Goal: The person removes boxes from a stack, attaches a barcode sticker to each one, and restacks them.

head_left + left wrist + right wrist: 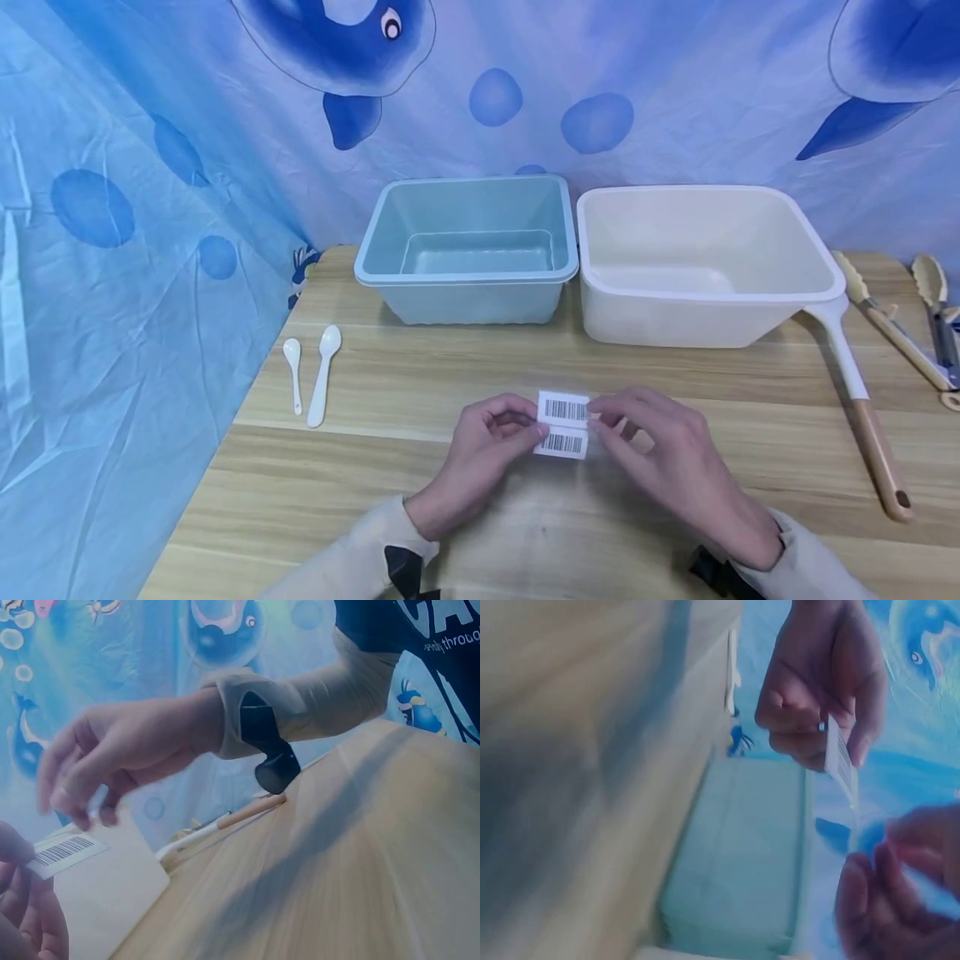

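Note:
In the head view, a white label sheet (564,410) with two printed barcodes is held above the wooden table. My left hand (491,446) pinches its left side between thumb and fingers. My right hand (671,450) is at the right edge of the sheet, thumb and index finger slightly parted and loosely bent. Seen from the left wrist, the right fingertips lie just above the barcode label (66,853), with a small gap. From the right wrist, the label sheet (841,761) is nearly edge-on and the right hand is blurred.
Behind the hands stand a blue-green basin (465,302) and a white basin (675,325) side by side. Two white spoons (324,379) lie at left. At right are a long-handled tool (873,454) and tongs (892,333). A patterned blue curtain (495,50) hangs behind the table.

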Available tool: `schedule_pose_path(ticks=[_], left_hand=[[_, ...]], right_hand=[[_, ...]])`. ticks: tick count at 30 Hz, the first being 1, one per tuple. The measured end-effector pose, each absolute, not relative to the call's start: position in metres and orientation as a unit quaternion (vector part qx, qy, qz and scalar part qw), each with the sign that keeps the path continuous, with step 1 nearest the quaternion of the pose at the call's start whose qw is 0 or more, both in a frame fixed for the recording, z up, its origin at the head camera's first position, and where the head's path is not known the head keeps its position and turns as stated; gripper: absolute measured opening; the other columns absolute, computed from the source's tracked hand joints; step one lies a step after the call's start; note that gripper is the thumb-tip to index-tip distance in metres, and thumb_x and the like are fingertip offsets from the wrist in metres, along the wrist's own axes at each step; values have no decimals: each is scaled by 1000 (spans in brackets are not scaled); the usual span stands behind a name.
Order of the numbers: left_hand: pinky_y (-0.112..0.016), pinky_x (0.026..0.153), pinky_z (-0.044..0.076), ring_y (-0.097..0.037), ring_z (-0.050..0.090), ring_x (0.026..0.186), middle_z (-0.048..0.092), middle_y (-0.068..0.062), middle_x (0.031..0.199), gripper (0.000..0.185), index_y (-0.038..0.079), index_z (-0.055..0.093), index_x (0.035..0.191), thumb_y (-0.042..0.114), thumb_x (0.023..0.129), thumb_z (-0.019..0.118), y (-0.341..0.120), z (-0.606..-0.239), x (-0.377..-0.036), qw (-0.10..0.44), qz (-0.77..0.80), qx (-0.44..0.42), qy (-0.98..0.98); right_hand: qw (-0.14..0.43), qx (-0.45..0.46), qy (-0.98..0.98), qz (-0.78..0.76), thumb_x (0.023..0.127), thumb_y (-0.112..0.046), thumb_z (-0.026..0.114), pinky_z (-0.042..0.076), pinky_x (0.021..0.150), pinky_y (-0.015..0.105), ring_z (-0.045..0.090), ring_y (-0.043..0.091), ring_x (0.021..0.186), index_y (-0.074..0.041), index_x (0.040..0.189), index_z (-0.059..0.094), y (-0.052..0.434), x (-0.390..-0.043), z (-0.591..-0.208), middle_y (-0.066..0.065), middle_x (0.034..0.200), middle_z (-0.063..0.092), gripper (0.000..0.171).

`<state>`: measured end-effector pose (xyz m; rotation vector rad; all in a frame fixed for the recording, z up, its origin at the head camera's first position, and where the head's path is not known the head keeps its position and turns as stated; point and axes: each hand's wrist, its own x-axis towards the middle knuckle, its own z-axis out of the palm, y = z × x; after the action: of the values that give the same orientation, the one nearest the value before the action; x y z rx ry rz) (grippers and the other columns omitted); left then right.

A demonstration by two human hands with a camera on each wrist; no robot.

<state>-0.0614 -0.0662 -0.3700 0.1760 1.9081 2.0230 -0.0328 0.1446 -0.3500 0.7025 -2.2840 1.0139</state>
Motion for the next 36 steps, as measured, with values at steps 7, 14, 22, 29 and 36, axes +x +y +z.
schedule_pose_path(ticks=[7,14,22,29,36], left_hand=[[-20,73,56,-9,66,81,68,-2,88,24,-9,64,100,3,81,72,-65,-369,-58,183,715,89,669],[-19,73,56,-6,67,81,69,-9,93,25,-9,65,103,5,84,72,-63,-365,-55,171,725,120,656],[-18,70,56,-5,68,82,66,-31,96,22,-11,65,99,5,86,70,-64,-366,-55,137,731,175,645],[-17,69,54,-5,67,81,67,-31,95,19,-10,67,95,6,85,71,-63,-365,-57,123,726,193,648],[-15,64,52,-4,65,76,69,-28,93,17,-8,69,93,5,83,72,-63,-362,-59,127,719,199,653]], right_hand=[[351,390,-802,287,101,-22,50,55,74,25,64,18,80,-5,89,73,130,-34,-338,4,88,67,31],[352,371,-808,294,101,-25,51,54,74,25,64,16,80,-5,90,74,124,-36,-337,1,85,68,32],[341,353,-797,352,98,-25,56,54,74,17,65,12,78,-7,91,75,123,-37,-343,-1,84,70,27],[316,336,-800,383,95,-25,61,54,76,15,67,9,79,-11,90,75,125,-38,-342,-3,85,72,20],[260,312,-815,414,89,-19,69,53,75,13,65,6,78,-14,90,74,129,-36,-342,-4,85,73,7]])
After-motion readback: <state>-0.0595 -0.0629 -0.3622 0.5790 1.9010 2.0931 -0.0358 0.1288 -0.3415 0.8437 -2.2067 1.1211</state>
